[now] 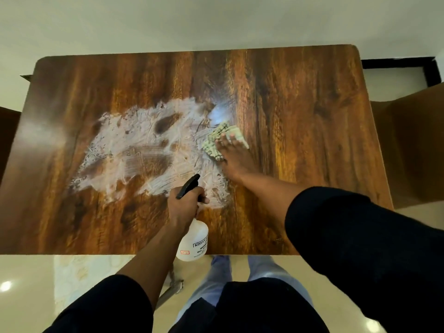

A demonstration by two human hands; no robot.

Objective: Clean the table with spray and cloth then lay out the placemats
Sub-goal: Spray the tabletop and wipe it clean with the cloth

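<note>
Floor [28,272]: pale glossy tiles below the near edge; the person's legs in light trousers stand just beside that edge
Sleeves: dark on both arms, pushed up so the forearms are bare
Spray bottle [193,243]: white translucent body with a printed label, black trigger head; it hangs over the near edge of the tabletop, tilted, nozzle aimed away from the person
Left hand [185,205]: wrapped round the bottle's neck; fingers curled tight on the neck and trigger
Tabletop [300,104]: dark wood grain with rounded far corners; a wide white smeared film [141,150] covers its left-centre part, with a few bare brown patches inside it
Right hand [234,155]: lies palm down on the cloth beyond the bottle, near the middle; fingers straight and spread, pressing rather than gripping
Cloth [216,140]: pale green and nubbly, bunched under the right hand at the right edge of the film; it shows past the fingertips and to the left
Wall [216,18]: plain, pale, behind the far edge
</note>
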